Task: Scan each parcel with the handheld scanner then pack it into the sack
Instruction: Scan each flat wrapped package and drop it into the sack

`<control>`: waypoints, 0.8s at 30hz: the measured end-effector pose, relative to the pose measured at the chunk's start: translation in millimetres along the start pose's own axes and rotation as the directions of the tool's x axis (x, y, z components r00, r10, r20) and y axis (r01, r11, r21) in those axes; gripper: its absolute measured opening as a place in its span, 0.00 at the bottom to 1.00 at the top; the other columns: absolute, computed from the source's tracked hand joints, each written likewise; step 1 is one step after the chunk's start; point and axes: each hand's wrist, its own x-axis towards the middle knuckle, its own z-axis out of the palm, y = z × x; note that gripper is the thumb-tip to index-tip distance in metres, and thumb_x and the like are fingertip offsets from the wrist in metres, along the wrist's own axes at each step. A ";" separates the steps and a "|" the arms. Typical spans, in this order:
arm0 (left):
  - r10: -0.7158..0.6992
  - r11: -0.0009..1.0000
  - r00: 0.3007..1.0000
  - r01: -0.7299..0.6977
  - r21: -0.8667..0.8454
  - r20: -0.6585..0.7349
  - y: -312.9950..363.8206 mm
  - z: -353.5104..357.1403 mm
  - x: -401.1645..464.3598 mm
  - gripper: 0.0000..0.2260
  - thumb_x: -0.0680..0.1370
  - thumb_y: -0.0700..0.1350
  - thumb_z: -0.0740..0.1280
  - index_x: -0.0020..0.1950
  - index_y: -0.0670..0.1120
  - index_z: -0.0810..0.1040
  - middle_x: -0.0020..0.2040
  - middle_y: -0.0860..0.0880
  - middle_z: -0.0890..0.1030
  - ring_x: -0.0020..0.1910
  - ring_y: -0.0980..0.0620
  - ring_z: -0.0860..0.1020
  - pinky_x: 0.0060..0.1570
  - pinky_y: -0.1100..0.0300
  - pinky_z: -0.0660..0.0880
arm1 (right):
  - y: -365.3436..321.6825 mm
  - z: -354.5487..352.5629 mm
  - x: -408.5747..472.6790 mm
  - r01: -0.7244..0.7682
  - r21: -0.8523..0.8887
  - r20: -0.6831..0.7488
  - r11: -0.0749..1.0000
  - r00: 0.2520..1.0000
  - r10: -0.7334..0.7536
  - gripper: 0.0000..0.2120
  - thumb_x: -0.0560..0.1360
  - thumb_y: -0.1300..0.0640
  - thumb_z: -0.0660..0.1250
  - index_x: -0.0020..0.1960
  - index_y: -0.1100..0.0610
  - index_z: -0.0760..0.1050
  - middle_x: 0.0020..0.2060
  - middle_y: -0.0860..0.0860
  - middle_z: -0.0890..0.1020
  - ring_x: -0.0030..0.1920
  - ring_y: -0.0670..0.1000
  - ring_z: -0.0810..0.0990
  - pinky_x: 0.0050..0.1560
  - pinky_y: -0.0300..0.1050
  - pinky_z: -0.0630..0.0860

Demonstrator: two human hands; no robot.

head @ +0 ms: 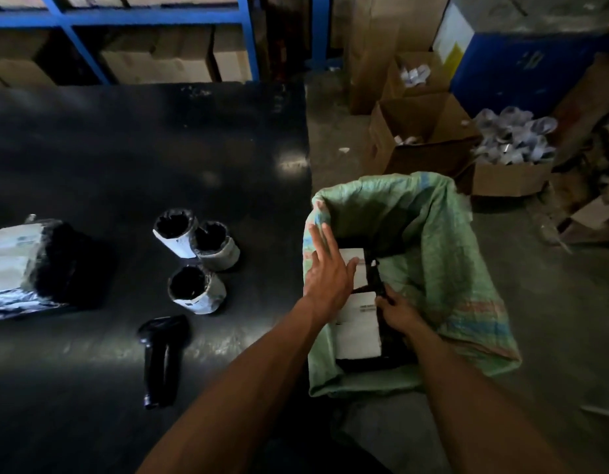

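Your right hand [397, 311] is down inside the green sack [443, 241], its fingers pinching the black edge of the parcel [359, 323] you are packing. The parcel lies flat in the sack mouth, white labels up, its long axis running from 6 o'clock to 12 o'clock. Your left hand [327, 271] hovers over the sack's near rim at about 9 o'clock from the parcel, fingers spread and flat, holding nothing.

The next parcels lie toward 9 o'clock from that left hand: three rolled parcels [197, 258] standing close together on the tabletop [125, 148], with the scanner [162, 357] lying just below them at about 7 o'clock, its handle pointing toward you. Your left hand is the nearer one to both. A larger silver and black parcel [33, 261] sits farther out at the left edge. Nothing stands between your left hand and the rolls. Cardboard boxes [429, 138] stand on the floor beyond the sack.
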 end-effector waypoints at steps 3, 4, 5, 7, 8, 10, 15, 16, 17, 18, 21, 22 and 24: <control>0.019 0.999 1.000 -0.018 -0.051 0.005 -6.2 -1.0 2.6 0.39 0.83 0.59 0.55 0.80 0.39 0.36 0.80 0.38 0.37 0.76 0.35 0.61 0.60 0.44 0.77 | 6.1 14.0 9.6 0.000 0.026 0.036 1.000 0.999 -0.001 0.26 0.85 0.55 0.57 0.81 0.49 0.57 0.75 0.57 0.69 0.72 0.60 0.70 0.71 0.50 0.67; 0.021 0.998 1.000 -0.021 -0.060 -0.002 -6.8 -1.6 2.3 0.39 0.82 0.59 0.53 0.80 0.39 0.36 0.80 0.38 0.38 0.76 0.36 0.61 0.61 0.43 0.77 | 12.9 16.6 15.2 -0.018 0.036 0.061 0.999 0.998 0.016 0.26 0.85 0.56 0.57 0.81 0.49 0.56 0.76 0.57 0.68 0.72 0.60 0.69 0.73 0.52 0.67; 0.022 0.998 1.000 -0.023 -0.059 -0.010 -6.9 -0.9 1.8 0.39 0.81 0.60 0.51 0.80 0.39 0.37 0.81 0.38 0.39 0.76 0.36 0.61 0.61 0.43 0.77 | 19.1 18.0 19.0 -0.047 0.019 0.098 0.999 0.994 0.045 0.28 0.84 0.55 0.59 0.81 0.49 0.54 0.76 0.58 0.67 0.72 0.61 0.69 0.73 0.55 0.67; 0.029 0.998 0.999 -0.030 -0.055 -0.032 -6.4 2.8 1.7 0.39 0.79 0.60 0.49 0.80 0.38 0.38 0.81 0.37 0.41 0.76 0.36 0.62 0.61 0.44 0.77 | 33.7 23.4 31.9 -0.116 -0.011 0.132 0.993 0.984 0.117 0.35 0.81 0.45 0.63 0.81 0.48 0.49 0.77 0.61 0.65 0.73 0.63 0.68 0.73 0.58 0.66; 0.037 0.998 0.998 -0.039 -0.047 -0.046 -6.1 4.4 2.2 0.38 0.79 0.59 0.50 0.80 0.37 0.40 0.81 0.37 0.42 0.76 0.35 0.62 0.60 0.44 0.78 | 31.0 26.5 29.0 -0.154 -0.059 0.113 0.986 0.981 0.160 0.40 0.78 0.39 0.65 0.81 0.46 0.46 0.78 0.62 0.60 0.75 0.64 0.64 0.75 0.59 0.64; 0.045 0.998 0.997 -0.048 -0.045 -0.060 -7.5 6.9 3.7 0.38 0.80 0.58 0.51 0.80 0.37 0.41 0.81 0.36 0.44 0.75 0.35 0.64 0.59 0.44 0.78 | 20.3 33.3 18.1 -0.168 -0.175 0.052 0.970 0.982 0.179 0.48 0.77 0.39 0.68 0.82 0.47 0.38 0.81 0.63 0.46 0.79 0.66 0.51 0.77 0.61 0.55; 0.028 0.995 0.998 -0.033 -0.099 -0.055 -14.8 9.8 5.0 0.36 0.83 0.55 0.57 0.81 0.39 0.40 0.81 0.39 0.45 0.72 0.35 0.68 0.57 0.42 0.78 | 22.3 51.6 15.7 0.024 -0.518 0.170 0.855 0.983 0.075 0.56 0.73 0.42 0.74 0.81 0.44 0.32 0.78 0.57 0.29 0.81 0.63 0.44 0.78 0.61 0.57; 0.032 0.994 0.998 -0.038 -0.100 -0.058 -15.2 10.5 4.8 0.36 0.84 0.54 0.58 0.81 0.39 0.40 0.81 0.38 0.45 0.72 0.35 0.68 0.58 0.42 0.78 | 21.9 51.7 21.0 0.027 -0.550 0.193 0.835 0.977 0.096 0.56 0.74 0.43 0.74 0.80 0.44 0.31 0.78 0.57 0.28 0.81 0.63 0.45 0.78 0.59 0.58; 0.038 0.995 0.997 -0.044 -0.088 -0.063 -14.5 10.9 4.1 0.36 0.84 0.54 0.58 0.81 0.39 0.41 0.81 0.38 0.45 0.73 0.35 0.67 0.59 0.43 0.77 | 21.5 52.1 27.1 0.019 -0.580 0.208 0.815 0.970 0.125 0.56 0.74 0.43 0.73 0.80 0.44 0.30 0.78 0.58 0.28 0.81 0.64 0.47 0.78 0.58 0.59; 0.041 0.996 0.997 -0.045 -0.072 -0.065 -12.9 11.3 3.2 0.36 0.84 0.53 0.58 0.81 0.38 0.41 0.81 0.37 0.45 0.73 0.35 0.67 0.59 0.43 0.77 | 20.3 51.8 30.9 0.012 -0.602 0.214 0.798 0.966 0.147 0.56 0.75 0.43 0.73 0.80 0.45 0.30 0.78 0.59 0.29 0.81 0.64 0.48 0.77 0.56 0.60; 0.039 0.998 0.998 -0.041 -0.052 -0.041 -9.4 10.1 1.5 0.36 0.84 0.53 0.58 0.80 0.38 0.41 0.81 0.37 0.46 0.73 0.35 0.67 0.59 0.44 0.78 | 12.8 55.7 31.2 -0.006 -0.638 0.189 0.770 0.968 0.165 0.55 0.75 0.42 0.72 0.81 0.48 0.32 0.78 0.62 0.32 0.80 0.64 0.52 0.76 0.54 0.63; 0.045 0.998 0.998 -0.046 -0.034 -0.037 -9.1 9.5 1.4 0.36 0.84 0.53 0.58 0.80 0.38 0.41 0.81 0.37 0.46 0.73 0.35 0.67 0.59 0.44 0.78 | 10.0 57.6 31.6 -0.008 -0.658 0.178 0.753 0.970 0.166 0.55 0.74 0.42 0.72 0.81 0.49 0.33 0.79 0.62 0.35 0.79 0.64 0.54 0.76 0.54 0.64; 0.036 0.999 0.999 -0.037 -0.018 -0.040 -9.4 9.3 -1.2 0.36 0.84 0.53 0.58 0.80 0.37 0.41 0.81 0.36 0.46 0.73 0.35 0.66 0.59 0.44 0.78 | 7.6 58.3 33.1 -0.007 -0.662 0.184 0.750 0.968 0.171 0.55 0.73 0.41 0.73 0.82 0.53 0.37 0.80 0.62 0.45 0.79 0.62 0.55 0.75 0.54 0.65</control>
